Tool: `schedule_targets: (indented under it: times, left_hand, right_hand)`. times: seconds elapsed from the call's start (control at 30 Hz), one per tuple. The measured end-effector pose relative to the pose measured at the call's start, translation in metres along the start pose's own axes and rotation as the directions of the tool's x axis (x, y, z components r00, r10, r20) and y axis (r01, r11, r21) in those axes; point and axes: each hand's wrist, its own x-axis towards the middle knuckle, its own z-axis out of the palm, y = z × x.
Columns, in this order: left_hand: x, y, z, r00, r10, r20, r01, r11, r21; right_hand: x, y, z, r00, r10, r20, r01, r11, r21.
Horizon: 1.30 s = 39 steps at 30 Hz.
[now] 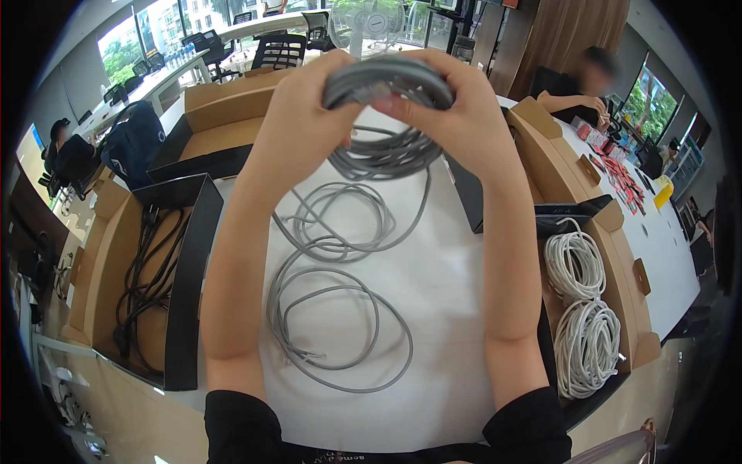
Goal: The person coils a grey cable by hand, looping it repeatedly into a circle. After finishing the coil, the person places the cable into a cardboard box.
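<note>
Both my hands hold up a coiled bundle of grey network cable (386, 73) over the far part of the white table (448, 309). My left hand (328, 100) grips the bundle's left side, and my right hand (448, 97) grips its right side, thumbs in front. More grey loops (386, 155) hang just beneath the hands. From them the cable runs down to loose loops (348, 224) on the table. Closer to me lies a wider loop (371, 286) with a clear plug end (313, 354).
On the left, an open box (182, 294) contains black power cords (147, 271). At right, another box (638, 309) holds two white cable coils (576, 267). Further boxes stand behind on both sides. A person (587, 85) sits at the right beside red items (618, 178).
</note>
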Motion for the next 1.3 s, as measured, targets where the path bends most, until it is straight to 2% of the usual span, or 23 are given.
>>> schedule_targets:
  times: [0.03, 0.1, 0.17, 0.23, 0.27, 0.37, 0.47, 0.57, 0.67, 0.77, 0.87, 0.97, 1.07, 1.17, 1.2, 1.3]
  left_hand:
    - [-0.001, 0.003, 0.000, 0.999, 0.001, 0.039, -0.005, 0.994, 0.112]
    - [-0.002, 0.001, 0.000, 0.993, 0.095, 0.071, -0.113, 0.942, 0.316]
    - [-0.007, 0.010, 0.003, 0.979, 0.153, 0.136, -0.200, 0.858, 0.473]
    - [-0.009, 0.011, 0.005, 0.979, 0.153, 0.132, -0.201, 0.808, 0.554]
    - [-0.010, 0.011, 0.007, 0.980, 0.152, 0.131, -0.200, 0.780, 0.593]
    - [-0.009, 0.008, 0.010, 0.978, 0.167, 0.127, -0.208, 0.706, 0.677]
    - [-0.013, 0.012, 0.022, 0.981, 0.158, 0.109, -0.184, 0.604, 0.776]
    - [-0.018, 0.017, 0.028, 0.985, 0.137, 0.102, -0.163, 0.570, 0.805]
    - [-0.017, 0.017, 0.031, 0.978, 0.207, 0.026, -0.155, 0.634, 0.757]
    - [-0.013, 0.021, 0.026, 0.988, 0.155, 0.015, -0.129, 0.762, 0.634]
    - [-0.012, 0.024, 0.016, 0.987, 0.164, -0.003, -0.135, 0.823, 0.551]
    - [-0.010, 0.029, 0.008, 0.992, 0.077, 0.096, -0.108, 0.917, 0.384]
    - [-0.009, 0.028, 0.004, 0.978, 0.164, 0.130, -0.200, 0.913, 0.356]
    - [-0.002, 0.011, 0.000, 0.976, 0.149, 0.162, -0.161, 0.985, 0.064]
    - [-0.001, 0.009, -0.003, 0.977, 0.105, 0.187, -0.123, 0.988, 0.088]
    - [0.000, 0.005, 0.001, 0.969, 0.006, 0.248, -0.005, 1.000, -0.002]
  right_hand:
    - [-0.002, -0.006, -0.002, 0.998, 0.013, 0.057, -0.010, 0.998, -0.065]
    - [-0.004, -0.014, -0.006, 0.985, 0.051, 0.166, -0.018, 0.981, -0.194]
    - [-0.005, -0.010, -0.001, 0.978, -0.008, 0.209, 0.058, 0.970, -0.235]
    - [-0.008, -0.007, 0.002, 0.975, -0.053, 0.218, 0.112, 0.957, -0.267]
    - [-0.008, -0.006, 0.003, 0.973, -0.090, 0.212, 0.135, 0.969, -0.206]
    - [-0.009, -0.007, 0.001, 0.965, -0.108, 0.240, 0.157, 0.968, -0.194]
    - [-0.008, -0.005, 0.006, 0.968, -0.099, 0.230, 0.176, 0.922, -0.344]
    - [-0.007, -0.008, 0.003, 0.963, -0.043, 0.267, 0.136, 0.931, -0.339]
    - [-0.007, -0.007, -0.002, 0.971, -0.093, 0.221, 0.185, 0.876, -0.445]
    - [-0.009, -0.017, -0.007, 0.972, -0.071, 0.223, 0.180, 0.836, -0.518]
    - [-0.010, -0.016, -0.011, 0.968, -0.181, 0.174, 0.249, 0.778, -0.576]
    - [-0.008, -0.015, -0.016, 0.963, -0.224, 0.148, 0.269, 0.834, -0.482]
    - [-0.007, -0.016, -0.015, 0.955, -0.281, 0.096, 0.286, 0.785, -0.549]
    - [-0.004, -0.011, -0.017, 0.946, -0.323, 0.007, 0.284, 0.823, -0.491]
    - [-0.004, -0.011, -0.017, 0.933, -0.358, -0.012, 0.309, 0.821, -0.481]
    - [-0.005, -0.016, -0.015, 0.923, -0.384, -0.018, 0.313, 0.777, -0.547]
